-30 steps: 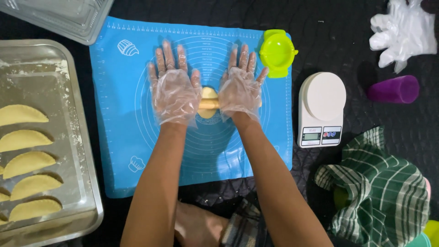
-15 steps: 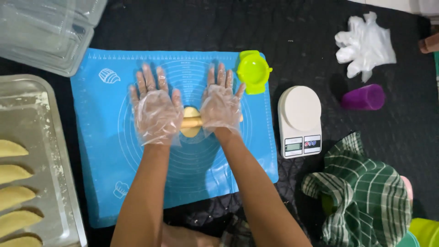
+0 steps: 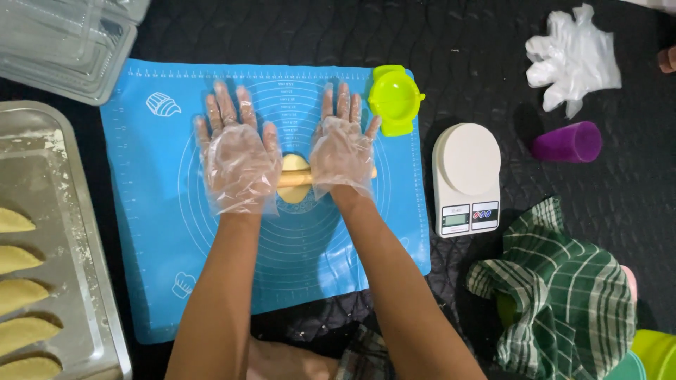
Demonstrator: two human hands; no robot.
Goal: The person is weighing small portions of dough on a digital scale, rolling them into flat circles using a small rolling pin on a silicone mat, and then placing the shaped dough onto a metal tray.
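Far left: a metal baking tray [image 3: 67, 246] holding five folded, half-moon pastries [image 3: 24, 331] in a column, some cut off by the frame edge.
Upper left: one clear plastic container [image 3: 63, 42], upside down or lidded, I cannot tell which.
Centre: one blue silicone baking mat [image 3: 141, 267] spread on a dark quilted surface.
Left hand [image 3: 238, 163]: in a thin clear glove, flat and open, fingers spread, palm pressing on the left end of a wooden rolling pin [image 3: 294, 180].
Dough: one small pale round of dough [image 3: 294, 166] on the mat's middle, under the pin, between the two hands.
Right hand [image 3: 342, 149]: gloved, open and flat on the pin's right end.
Step in hand: rolling the dough flat; it looks small yet, so more even passes seem called for.
Right of mat: one lime-green dumpling press [image 3: 396, 98], one white kitchen scale [image 3: 466, 179], one purple cup [image 3: 567, 142], one heap of spare clear gloves [image 3: 572, 60], one green checked cloth [image 3: 563, 302].
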